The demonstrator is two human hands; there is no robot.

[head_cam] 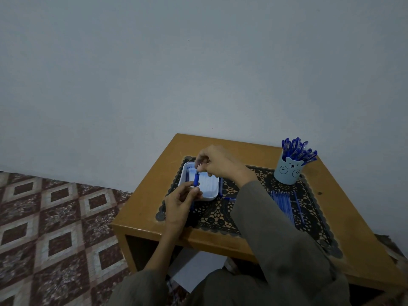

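On the low wooden table [242, 149], work appears partway: above the white plastic tray [212, 196] the left hand [178, 208] grips a blue plastic pen barrel [196, 178] in curled fingers, the right hand [217, 162] pinches its top, many capped blue pens [299, 150] fill the pale-blue bear-face cup [287, 173], and loose blue pieces [283, 202] await.

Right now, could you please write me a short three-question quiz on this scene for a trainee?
1. True or false: the left hand and right hand hold one pen over the tray.
2. Where do most pens stand? A) cup B) tray C) floor
3. Fill in: loose pens lie on the lace ___.
Key: 1 true; 2 A; 3 mat.
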